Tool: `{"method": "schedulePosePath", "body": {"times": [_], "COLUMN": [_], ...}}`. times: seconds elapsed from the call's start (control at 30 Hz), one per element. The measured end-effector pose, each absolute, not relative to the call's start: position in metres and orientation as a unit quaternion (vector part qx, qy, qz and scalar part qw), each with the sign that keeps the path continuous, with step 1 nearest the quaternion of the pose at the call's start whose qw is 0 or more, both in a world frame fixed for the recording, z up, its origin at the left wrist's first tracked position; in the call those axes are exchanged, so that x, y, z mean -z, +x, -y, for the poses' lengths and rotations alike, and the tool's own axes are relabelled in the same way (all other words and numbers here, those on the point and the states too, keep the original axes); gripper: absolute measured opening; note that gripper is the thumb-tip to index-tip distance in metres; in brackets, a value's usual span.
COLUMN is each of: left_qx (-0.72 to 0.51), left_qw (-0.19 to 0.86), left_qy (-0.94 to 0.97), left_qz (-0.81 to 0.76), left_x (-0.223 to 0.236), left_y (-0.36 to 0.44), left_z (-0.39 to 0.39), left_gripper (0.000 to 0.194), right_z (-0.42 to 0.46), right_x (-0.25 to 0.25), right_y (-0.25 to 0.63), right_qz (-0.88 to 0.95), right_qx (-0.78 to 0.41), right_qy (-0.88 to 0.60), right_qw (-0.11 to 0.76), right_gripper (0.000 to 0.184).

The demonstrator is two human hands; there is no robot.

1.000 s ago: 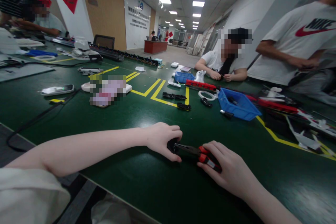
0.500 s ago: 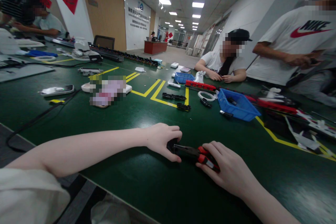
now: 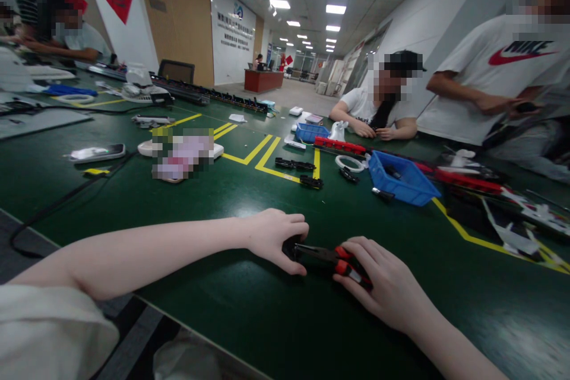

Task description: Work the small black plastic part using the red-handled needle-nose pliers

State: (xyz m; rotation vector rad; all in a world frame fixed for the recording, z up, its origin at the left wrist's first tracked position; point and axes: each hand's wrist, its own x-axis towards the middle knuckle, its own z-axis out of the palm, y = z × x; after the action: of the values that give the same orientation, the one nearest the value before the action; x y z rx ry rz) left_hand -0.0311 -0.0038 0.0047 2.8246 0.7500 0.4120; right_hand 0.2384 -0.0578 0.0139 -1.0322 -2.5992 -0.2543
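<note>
My left hand [image 3: 280, 240] is closed around a small black part [image 3: 291, 247], most of it hidden by the fingers. Wrapped round the red and black handles of a pair of pliers [image 3: 325, 255] is my right hand [image 3: 378, 279]. The pliers' long, narrow jaws point left and their tips meet the black part at my left hand. Whether the jaws grip it or only touch it, I cannot tell. Both hands are low over the green table [image 3: 214, 303], near its front edge.
Beyond my hands lie black parts [image 3: 294, 164], a white ring [image 3: 350, 163] and a blue bin [image 3: 401, 181]. A phone [image 3: 184, 157] and a black cable [image 3: 66, 196] are on the left. Red strips [image 3: 467, 180] run along the right. Co-workers are across the table.
My hands and the pliers hold almost the same position. At the right, the standing person's hands and arms have shifted slightly.
</note>
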Motion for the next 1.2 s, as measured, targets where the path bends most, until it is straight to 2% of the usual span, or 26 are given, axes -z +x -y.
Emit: {"method": "schedulePosePath", "body": {"times": [0.2,0.4,0.63,1.03,1.2], "left_qx": [-0.14,-0.143,-0.148,-0.142,-0.162], "left_qw": [0.107,0.174,0.138,0.134,0.168], "left_qy": [0.952,0.94,0.949,0.95,0.956], "left_qz": [-0.251,-0.255,-0.244,-0.243,-0.18], "left_x": [-0.0051,-0.0091,-0.0064,-0.0074,-0.0093], "left_y": [-0.032,-0.0338,-0.0331,-0.0347,-0.0346], "left_z": [0.0034,0.0007,0.0014,0.0028,0.0015], "left_gripper": [0.052,0.048,0.052,0.053,0.059], "right_z": [0.0581,0.0592,0.0576,0.0582,0.0597], "right_x": [-0.0111,-0.0136,-0.0123,-0.0094,-0.0127], "right_y": [0.2382,0.2372,0.2364,0.241,0.2405], "right_qz": [0.912,0.897,0.901,0.893,0.893], "right_qx": [0.113,0.164,0.15,-0.002,-0.023], "right_qy": [-0.351,-0.364,-0.366,-0.406,-0.406], "right_qw": [0.18,0.189,0.18,0.192,0.193], "right_gripper": [0.034,0.036,0.036,0.031,0.03]}}
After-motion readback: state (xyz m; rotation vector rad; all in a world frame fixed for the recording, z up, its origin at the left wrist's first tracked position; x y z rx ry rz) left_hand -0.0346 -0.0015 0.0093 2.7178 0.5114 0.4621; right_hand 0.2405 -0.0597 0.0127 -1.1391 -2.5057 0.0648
